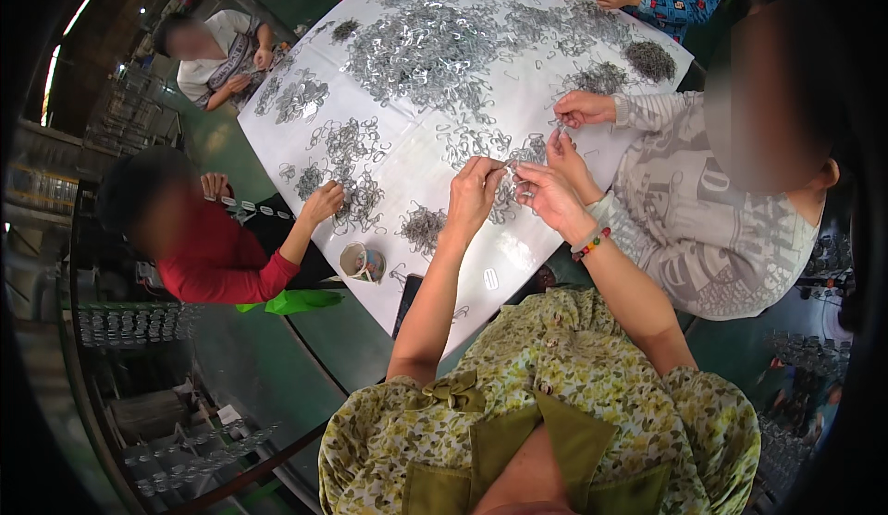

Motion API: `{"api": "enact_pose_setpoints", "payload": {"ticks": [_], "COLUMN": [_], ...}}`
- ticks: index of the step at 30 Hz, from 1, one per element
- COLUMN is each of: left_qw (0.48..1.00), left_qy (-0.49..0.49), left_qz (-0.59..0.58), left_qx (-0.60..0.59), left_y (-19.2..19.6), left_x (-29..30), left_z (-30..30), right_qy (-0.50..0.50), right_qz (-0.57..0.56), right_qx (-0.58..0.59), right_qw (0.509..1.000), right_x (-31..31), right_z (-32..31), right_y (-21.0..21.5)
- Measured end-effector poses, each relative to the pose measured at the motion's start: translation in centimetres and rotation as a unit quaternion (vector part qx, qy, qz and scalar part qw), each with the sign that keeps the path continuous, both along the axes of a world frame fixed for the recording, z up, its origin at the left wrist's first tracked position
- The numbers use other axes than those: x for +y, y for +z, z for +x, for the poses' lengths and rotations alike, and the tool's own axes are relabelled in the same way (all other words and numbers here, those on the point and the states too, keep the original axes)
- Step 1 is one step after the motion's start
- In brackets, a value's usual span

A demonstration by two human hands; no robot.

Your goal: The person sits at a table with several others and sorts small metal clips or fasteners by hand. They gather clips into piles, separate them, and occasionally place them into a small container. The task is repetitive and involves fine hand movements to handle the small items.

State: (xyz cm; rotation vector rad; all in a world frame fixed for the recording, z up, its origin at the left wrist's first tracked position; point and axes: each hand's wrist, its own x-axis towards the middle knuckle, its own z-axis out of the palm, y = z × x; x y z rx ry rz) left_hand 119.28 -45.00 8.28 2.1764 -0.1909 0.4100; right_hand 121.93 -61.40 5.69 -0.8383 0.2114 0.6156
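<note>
Above the near part of the white-covered table (pixel 398 168), my left hand (pixel 474 196) and my right hand (pixel 550 199) come together fingertip to fingertip. Each is closed in a pinch on a small metal piece at the point where they meet; its exact shape is mostly hidden by the fingers. A red and multicoloured bead bracelet circles my right wrist. Loose shiny hooks (pixel 470 142) lie scattered just beyond my hands. Left of my left forearm sits a small heap of darker wire pieces (pixel 424 229).
A large heap of shiny hooks (pixel 421 53) covers the table's far middle, with dark wire heaps (pixel 649 61) at right. A cup (pixel 363 263), a phone (pixel 407 305) and a white tag (pixel 490 278) lie near the front edge. Co-workers sit around; one person's hand (pixel 575 159) is close on my right.
</note>
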Motion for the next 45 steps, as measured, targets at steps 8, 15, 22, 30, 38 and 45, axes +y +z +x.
{"api": "enact_pose_setpoints", "payload": {"ticks": [8,15,22,30,38,45], "left_qw": [0.999,0.983,0.961,0.95,0.895,0.984], "left_qy": [0.046,0.134,0.098,0.09,-0.072,0.018], "left_qz": [0.025,-0.079,0.115,-0.159,-0.337,-0.057], "left_qx": [0.009,0.099,0.23,0.254,0.284,0.169], "left_y": [-1.4,-5.9,-15.7,-14.2,-4.2,-0.4], "left_x": [1.6,2.5,3.9,2.9,0.9,0.5], "left_z": [0.7,2.5,0.8,0.3,-1.7,-3.5], "right_qy": [-0.047,-0.042,0.049,0.125,0.049,-0.016], "right_qz": [-0.015,-0.134,-0.145,-0.193,0.004,0.012], "right_qx": [-0.04,-0.114,-0.203,-0.084,0.02,-0.016], "right_qw": [0.998,0.983,0.967,0.969,0.999,1.0], "right_x": [-1.1,0.7,-1.5,-7.2,-3.2,-1.4], "right_z": [1.2,3.3,-0.8,-10.0,-4.8,-3.4], "right_y": [-1.7,0.6,-0.2,-5.4,-1.9,-1.4]}}
